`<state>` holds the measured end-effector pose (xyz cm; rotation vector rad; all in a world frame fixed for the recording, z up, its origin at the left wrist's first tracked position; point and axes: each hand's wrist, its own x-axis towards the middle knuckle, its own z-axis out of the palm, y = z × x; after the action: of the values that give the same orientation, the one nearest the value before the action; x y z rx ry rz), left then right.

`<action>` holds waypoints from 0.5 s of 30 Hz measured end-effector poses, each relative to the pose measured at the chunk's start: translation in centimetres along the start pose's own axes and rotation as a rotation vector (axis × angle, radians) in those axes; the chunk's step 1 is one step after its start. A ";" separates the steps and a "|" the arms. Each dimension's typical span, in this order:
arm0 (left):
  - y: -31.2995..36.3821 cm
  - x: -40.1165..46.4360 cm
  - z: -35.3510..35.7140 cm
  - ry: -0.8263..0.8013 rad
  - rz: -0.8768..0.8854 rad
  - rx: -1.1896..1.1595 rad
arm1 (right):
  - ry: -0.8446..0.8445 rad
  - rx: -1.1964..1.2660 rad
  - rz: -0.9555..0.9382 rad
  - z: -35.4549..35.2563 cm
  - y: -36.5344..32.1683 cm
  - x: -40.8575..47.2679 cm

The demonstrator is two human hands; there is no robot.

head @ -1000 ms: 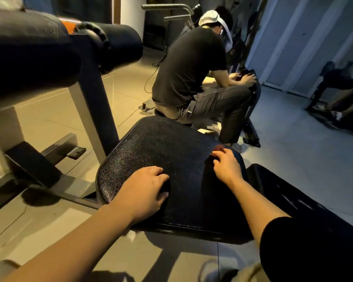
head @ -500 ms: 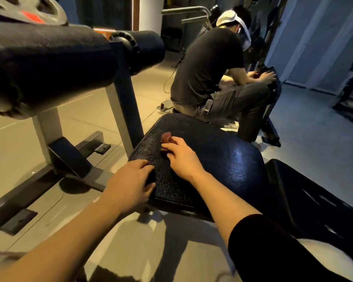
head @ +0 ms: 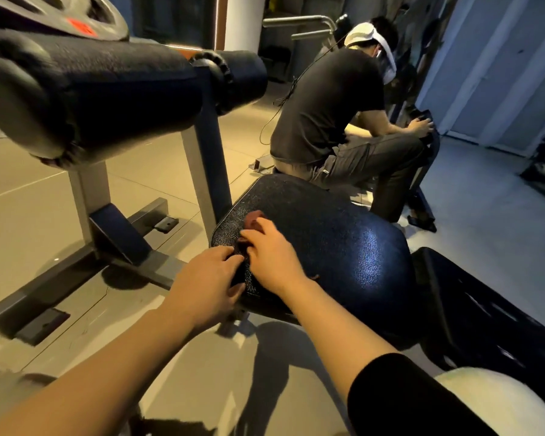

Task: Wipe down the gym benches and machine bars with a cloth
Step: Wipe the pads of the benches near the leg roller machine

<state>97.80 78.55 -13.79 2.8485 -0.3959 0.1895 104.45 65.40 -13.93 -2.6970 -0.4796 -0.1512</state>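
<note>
Far left, top: weight plate (head: pixel 76 17) with a red label, partly out of view. Below it, a thick black roller pad (head: pixel 107 96) on a grey machine frame (head: pixel 208 171), which stands on the tiled floor (head: pixel 29 221).

Centre: black textured seat pad (head: pixel 343 247), glossy on its right half. Left hand (head: pixel 206 286) at the pad's near left edge, fingers curled over the rim, thumb below, gripping it. Right hand (head: pixel 272 254) just beside it, lying on the pad's top, fingers bent and pressing on a small reddish-brown cloth (head: pixel 252 223); cloth mostly hidden beneath the fingers, peeking out ahead of the fingertips, near the pad's left edge.

Right, behind the pad: another person (head: pixel 331 114) in a dark shirt and white headgear, crouched, facing away.
</note>
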 end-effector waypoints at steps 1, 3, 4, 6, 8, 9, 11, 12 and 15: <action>0.2 0.0 0.1 -0.001 0.008 0.009 | -0.016 0.012 -0.030 0.2 -0.5 -0.2; 0.7 0.0 0.4 -0.016 0.034 0.031 | -0.021 0.043 -0.032 -0.4 0.5 -1.1; 0.9 0.0 0.6 -0.025 0.048 0.041 | -0.012 0.040 -0.011 -0.9 1.6 -1.7; 1.2 0.0 0.8 -0.037 0.073 0.042 | 0.014 -0.013 0.077 -2.2 4.8 -3.3; 1.4 0.0 1.1 -0.038 0.094 0.037 | 0.060 -0.055 0.214 -3.8 8.1 -5.2; 1.4 0.0 1.1 -0.035 0.098 0.032 | 0.086 -0.060 0.285 -4.5 9.4 -6.1; 1.2 -0.2 1.1 -0.039 0.100 0.027 | 0.124 -0.045 0.401 -5.2 10.6 -7.2; 1.0 -0.4 1.0 -0.043 0.095 0.021 | 0.131 -0.047 0.422 -5.2 10.4 -7.3; 0.1 -1.1 0.5 -0.023 0.066 0.002 | 0.124 -0.064 0.351 -3.9 7.5 -6.7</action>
<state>96.78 78.57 -14.46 2.8443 -0.4952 0.1706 100.69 55.31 -14.19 -2.7624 0.0393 -0.2356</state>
